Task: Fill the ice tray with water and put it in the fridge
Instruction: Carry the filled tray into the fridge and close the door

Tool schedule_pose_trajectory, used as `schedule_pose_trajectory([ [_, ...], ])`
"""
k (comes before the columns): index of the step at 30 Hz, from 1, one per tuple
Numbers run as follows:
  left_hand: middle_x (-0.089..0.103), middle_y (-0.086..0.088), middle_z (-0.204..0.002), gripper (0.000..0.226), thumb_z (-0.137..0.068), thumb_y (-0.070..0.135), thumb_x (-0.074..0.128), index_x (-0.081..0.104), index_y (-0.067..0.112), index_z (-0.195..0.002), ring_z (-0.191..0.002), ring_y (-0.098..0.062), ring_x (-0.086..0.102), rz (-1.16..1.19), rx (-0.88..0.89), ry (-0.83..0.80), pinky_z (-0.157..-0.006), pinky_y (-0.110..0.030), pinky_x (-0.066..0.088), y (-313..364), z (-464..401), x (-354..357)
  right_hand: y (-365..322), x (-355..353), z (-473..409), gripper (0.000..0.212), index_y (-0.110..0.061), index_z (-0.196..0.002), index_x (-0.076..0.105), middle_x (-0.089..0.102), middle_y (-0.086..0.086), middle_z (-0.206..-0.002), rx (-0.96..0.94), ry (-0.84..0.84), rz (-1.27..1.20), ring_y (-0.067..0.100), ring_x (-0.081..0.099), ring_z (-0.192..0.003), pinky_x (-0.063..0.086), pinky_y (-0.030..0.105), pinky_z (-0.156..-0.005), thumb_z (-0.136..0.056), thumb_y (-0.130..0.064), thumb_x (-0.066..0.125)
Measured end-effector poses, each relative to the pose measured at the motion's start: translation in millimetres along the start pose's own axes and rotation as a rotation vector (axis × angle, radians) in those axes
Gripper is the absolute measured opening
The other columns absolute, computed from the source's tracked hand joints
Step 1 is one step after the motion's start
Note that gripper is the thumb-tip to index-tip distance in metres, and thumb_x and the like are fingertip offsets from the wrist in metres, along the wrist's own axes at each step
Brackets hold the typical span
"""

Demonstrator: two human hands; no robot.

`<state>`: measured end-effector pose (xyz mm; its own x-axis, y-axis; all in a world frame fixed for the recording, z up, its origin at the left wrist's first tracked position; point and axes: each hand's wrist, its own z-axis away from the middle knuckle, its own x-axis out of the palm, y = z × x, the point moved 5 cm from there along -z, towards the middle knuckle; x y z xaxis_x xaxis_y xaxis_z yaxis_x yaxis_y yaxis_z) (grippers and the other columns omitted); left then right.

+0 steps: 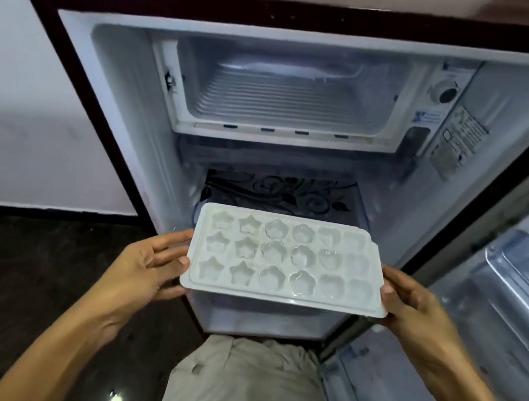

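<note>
A white ice tray (286,261) with star, flower and heart shaped cells is held level in front of the open fridge (129,82). Its cells glisten as if they hold water. My left hand (149,260) grips the tray's left short edge, and my right hand (412,305) grips the right short edge. Above the tray, the freezer compartment (282,99) stands open with a ribbed floor and some frost at its back. The tray hangs below that compartment, over a glass shelf (278,192) with a dark floral print.
The fridge door (518,292) is swung open at the right, with clear door racks close to my right arm. A thermostat dial (445,92) sits right of the freezer. Dark floor lies at the left, a white wall behind, and my beige-clad legs below.
</note>
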<state>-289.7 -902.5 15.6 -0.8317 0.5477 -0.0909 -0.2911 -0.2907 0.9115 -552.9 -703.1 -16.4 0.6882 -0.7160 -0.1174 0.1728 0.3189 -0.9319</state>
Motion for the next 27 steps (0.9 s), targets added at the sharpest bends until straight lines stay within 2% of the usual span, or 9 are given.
schedule_pose_trajectory([
  [2,0.073,0.005,-0.106,0.035,-0.091,0.003,0.056,0.061,0.023,-0.120,-0.091,-0.008,0.070,0.006,0.027,0.007,-0.064,-0.022,0.058,17.7,-16.4,1.9,-16.6,1.6,-17.0,0.027,-0.015,-0.117,0.060,0.070,0.001,-0.105,-0.010,-0.018,-0.029,0.014,0.065,-0.089,0.054,0.015,-0.057,-0.099,-0.006,0.042],
  [9,0.073,0.007,-0.092,0.027,-0.092,0.001,0.053,0.063,0.020,-0.109,-0.066,-0.001,0.069,0.050,0.120,0.076,-0.053,-0.016,0.055,79.1,-66.5,5.9,-78.8,14.1,-66.5,0.027,-0.011,-0.116,0.057,0.067,0.001,-0.096,-0.095,-0.019,-0.104,0.013,0.062,-0.082,0.057,0.017,-0.058,-0.100,-0.004,0.036],
  [13,0.070,0.003,-0.085,0.026,-0.093,-0.003,0.050,0.063,0.018,-0.097,-0.059,-0.002,0.068,0.062,0.176,0.111,-0.047,-0.015,0.053,109.4,-93.6,3.4,-116.3,24.9,-91.9,0.026,-0.005,-0.116,0.056,0.065,0.004,-0.094,-0.162,-0.018,-0.127,0.012,0.062,-0.080,0.055,0.015,-0.054,-0.100,-0.003,0.036],
  [16,0.065,-0.003,-0.086,0.027,-0.093,-0.009,0.044,0.060,0.011,-0.102,-0.066,-0.011,0.066,0.070,0.205,0.153,-0.045,-0.016,0.053,126.6,-117.8,1.2,-140.4,34.7,-113.6,0.024,0.000,-0.117,0.054,0.063,0.008,-0.095,-0.189,0.003,-0.162,0.016,0.062,-0.081,0.056,0.017,-0.055,-0.100,-0.001,0.037],
  [18,0.065,-0.003,-0.084,0.028,-0.093,-0.011,0.041,0.056,0.009,-0.106,-0.067,-0.011,0.065,0.069,0.224,0.166,-0.045,-0.017,0.053,135.2,-133.6,2.2,-153.4,44.0,-128.3,0.021,0.001,-0.113,0.053,0.060,0.011,-0.096,-0.189,0.017,-0.194,0.018,0.060,-0.080,0.057,0.019,-0.054,-0.099,0.003,0.036],
  [20,0.067,0.000,-0.075,0.026,-0.094,-0.010,0.040,0.059,0.008,-0.095,-0.061,-0.009,0.065,0.077,0.244,0.168,-0.045,-0.017,0.053,143.0,-149.9,3.5,-163.1,54.5,-143.3,0.019,0.002,-0.099,0.055,0.058,0.010,-0.090,-0.184,0.037,-0.193,0.018,0.059,-0.077,0.056,0.020,-0.049,-0.097,0.007,0.036],
  [22,0.066,0.000,-0.074,0.029,-0.095,-0.007,0.042,0.059,0.011,-0.081,-0.065,-0.013,0.065,0.083,0.255,0.177,-0.046,-0.018,0.054,150.4,-165.6,4.8,-170.8,65.2,-156.8,0.023,-0.001,-0.086,0.059,0.061,0.008,-0.084,-0.183,0.024,-0.196,0.017,0.061,-0.072,0.056,0.021,-0.049,-0.095,0.008,0.039],
  [25,0.064,-0.006,-0.088,0.028,-0.094,-0.007,0.046,0.059,0.012,-0.078,-0.077,-0.019,0.064,0.078,0.263,0.169,-0.057,-0.028,0.060,159.7,-190.6,6.1,-180.5,76.5,-174.0,0.028,-0.008,-0.078,0.061,0.065,0.004,-0.076,-0.206,-0.013,-0.197,0.012,0.063,-0.064,0.057,0.023,-0.052,-0.095,0.006,0.043],
  [27,0.063,-0.006,-0.087,0.027,-0.091,-0.009,0.048,0.059,0.011,-0.077,-0.078,-0.021,0.064,0.057,0.284,0.163,-0.063,-0.035,0.059,164.6,-205.1,6.3,-185.4,81.5,-184.6,0.029,-0.008,-0.075,0.060,0.064,0.003,-0.074,-0.219,-0.016,-0.182,0.011,0.063,-0.063,0.057,0.023,-0.053,-0.095,0.004,0.044],
])
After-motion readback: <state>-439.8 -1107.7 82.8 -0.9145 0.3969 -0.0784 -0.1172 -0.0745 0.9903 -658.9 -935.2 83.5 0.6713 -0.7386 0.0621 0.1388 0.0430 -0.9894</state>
